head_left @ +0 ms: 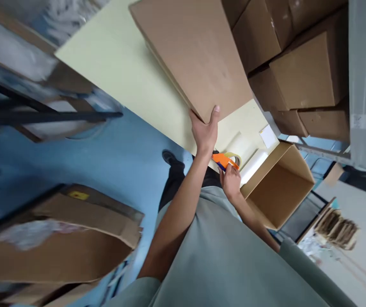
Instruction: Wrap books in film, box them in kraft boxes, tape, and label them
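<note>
A flat brown cardboard box (196, 51) lies on the pale table (115, 64). My left hand (204, 130) grips its near corner, thumb on the top face and the other fingers over the side edge, partly hidden. Close to my body, my right hand (230, 179) is closed around an orange tape dispenser (223, 160) carrying a roll of tape (236, 157). The dispenser is over the table's near edge, apart from the box. Beside it on the table are a white roll (254, 165) and a small white pad (268, 136).
An open empty carton (282, 187) stands to the right of the table. Stacked cardboard boxes (304, 72) fill a shelf with a grey metal post (365, 76). At lower left sits a large open carton (58, 251) with plastic inside. Blue floor (106, 157) shows on the left.
</note>
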Demonstrator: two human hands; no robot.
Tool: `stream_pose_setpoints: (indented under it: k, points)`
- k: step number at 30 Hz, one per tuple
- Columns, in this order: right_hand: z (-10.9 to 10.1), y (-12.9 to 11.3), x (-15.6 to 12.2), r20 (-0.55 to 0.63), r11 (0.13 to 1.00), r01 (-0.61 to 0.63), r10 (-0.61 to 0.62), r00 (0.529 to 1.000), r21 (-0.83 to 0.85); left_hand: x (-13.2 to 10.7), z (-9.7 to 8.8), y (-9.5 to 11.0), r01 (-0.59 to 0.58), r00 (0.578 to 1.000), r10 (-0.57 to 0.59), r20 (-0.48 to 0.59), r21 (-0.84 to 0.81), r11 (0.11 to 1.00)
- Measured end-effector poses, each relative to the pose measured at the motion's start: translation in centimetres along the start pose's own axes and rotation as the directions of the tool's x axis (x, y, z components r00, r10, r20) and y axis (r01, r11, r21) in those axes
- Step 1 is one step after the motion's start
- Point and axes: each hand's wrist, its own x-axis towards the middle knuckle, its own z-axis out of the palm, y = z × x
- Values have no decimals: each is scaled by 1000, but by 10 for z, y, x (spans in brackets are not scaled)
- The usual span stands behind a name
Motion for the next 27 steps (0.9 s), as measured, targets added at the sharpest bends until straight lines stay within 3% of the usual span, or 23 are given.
stream_pose_setpoints:
  k: [3, 8, 11, 14, 18, 20, 23, 27]
  points:
    - [-12, -13, 3, 108, 998, 13, -20, 994, 63, 12, -11, 19, -17, 999, 12, 50, 110, 994]
    - [-27, -53, 29, 157, 955, 112, -159, 975, 274, 57, -65, 55, 38, 990, -70, 122, 249, 968]
    - [-35, -62, 45, 164, 926, 146, -213, 963, 347, 73, -83, 68, 78, 984, -119, 132, 279, 957]
    - [-41, -36, 45, 158, 927, 151, -216, 964, 344, 75, -82, 70, 90, 983, -131, 125, 291, 953]
    - [-52, 36, 34, 189, 971, 77, -122, 974, 228, 66, -76, 71, 107, 989, -133, 62, 314, 943]
    - [-58, 69, 44, 147, 981, 72, -99, 984, 180, 62, -76, 74, 110, 988, -139, 67, 327, 939]
    - [-65, 97, 92, 37, 979, 121, -128, 991, 165, 59, -77, 81, 112, 985, -151, 87, 352, 929]
    - [-71, 107, 178, -154, 958, 210, -181, 971, 197, 59, -78, 88, 147, 980, -188, 66, 397, 906]
